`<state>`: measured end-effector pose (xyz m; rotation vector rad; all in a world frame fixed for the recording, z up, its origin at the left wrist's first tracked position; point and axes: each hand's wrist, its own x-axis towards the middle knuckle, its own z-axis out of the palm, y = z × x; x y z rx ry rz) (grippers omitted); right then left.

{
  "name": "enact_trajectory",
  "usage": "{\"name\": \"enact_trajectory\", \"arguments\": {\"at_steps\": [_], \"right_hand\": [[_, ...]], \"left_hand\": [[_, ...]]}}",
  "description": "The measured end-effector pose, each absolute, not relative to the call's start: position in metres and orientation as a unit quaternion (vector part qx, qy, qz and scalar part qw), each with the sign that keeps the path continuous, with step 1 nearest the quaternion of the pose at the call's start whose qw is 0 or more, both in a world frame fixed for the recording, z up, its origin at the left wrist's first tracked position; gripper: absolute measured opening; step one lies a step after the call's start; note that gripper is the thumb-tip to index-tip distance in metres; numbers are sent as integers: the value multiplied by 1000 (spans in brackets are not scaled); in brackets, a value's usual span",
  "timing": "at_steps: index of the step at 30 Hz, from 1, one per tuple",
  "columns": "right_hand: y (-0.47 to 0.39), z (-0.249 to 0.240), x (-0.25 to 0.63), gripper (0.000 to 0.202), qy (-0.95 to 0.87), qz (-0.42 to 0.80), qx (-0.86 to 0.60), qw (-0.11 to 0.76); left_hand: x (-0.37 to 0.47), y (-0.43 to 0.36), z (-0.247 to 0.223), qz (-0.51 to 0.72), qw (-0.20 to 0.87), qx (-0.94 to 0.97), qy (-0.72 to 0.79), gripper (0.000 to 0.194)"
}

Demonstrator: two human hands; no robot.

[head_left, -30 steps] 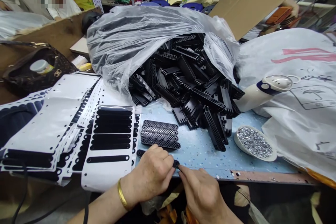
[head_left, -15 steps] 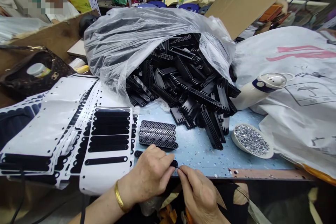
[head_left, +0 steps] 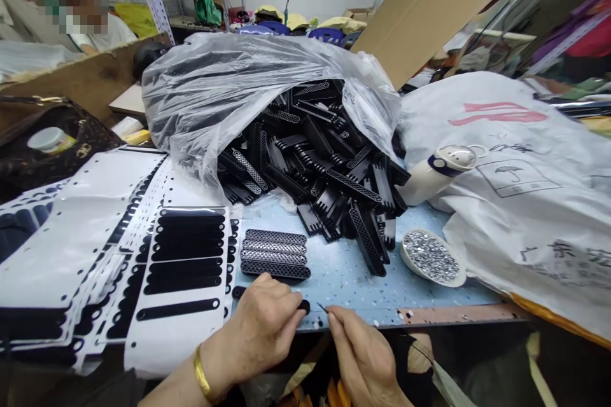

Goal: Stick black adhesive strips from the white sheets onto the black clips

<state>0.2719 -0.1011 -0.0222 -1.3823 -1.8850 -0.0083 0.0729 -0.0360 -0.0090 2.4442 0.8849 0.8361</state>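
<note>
On the surface [head_left: 348,286] at 6 o'clock: a gap

Left hand [head_left: 262,321], grip closed on 1 black strip [head_left: 304,307]; toward 3 o'clock, right hand [head_left: 360,350], pinching a thin sliver [head_left: 322,308], has pulled clear, leaving that end untouched.

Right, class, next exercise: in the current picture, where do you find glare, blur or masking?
Head view: pale highlights streak the plastic bag; head view: lettering low on the white sack looks smeared, while the left hand and right hand seem fairly crisp; head view: blocky pixels mask part of a person at upper left.
</note>
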Motion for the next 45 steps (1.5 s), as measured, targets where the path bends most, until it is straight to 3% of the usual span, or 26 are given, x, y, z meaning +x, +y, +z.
{"name": "enact_trajectory", "arguments": {"at_steps": [4,7,15,19,25,33,40,45], "right_hand": [[-107,-26,336,21,-647,-1,-690,326],[-96,-35,378,29,-531,-8,-781,327],[-73,-43,396,40,-532,-32,-776,338],[-97,-21,371,27,-571,-60,-746,337],[-99,0,282,32,-676,190,-626,339],[-67,-8,240,45,-554,371,-636,389],[-63,-8,233,48,-421,449,-679,400],[-66,-21,235,44,-411,435,-684,416]], "left_hand": [[73,-35,-15,317,207,871,312,19],[74,-35,-18,330,206,870,303,19],[76,-34,-23,359,189,867,289,16],[75,-34,-22,345,187,871,296,18],[74,-35,-14,311,189,876,315,18],[75,-34,-14,307,167,882,318,18],[61,-32,2,317,214,877,292,9],[23,-35,0,396,131,840,348,17]]}}
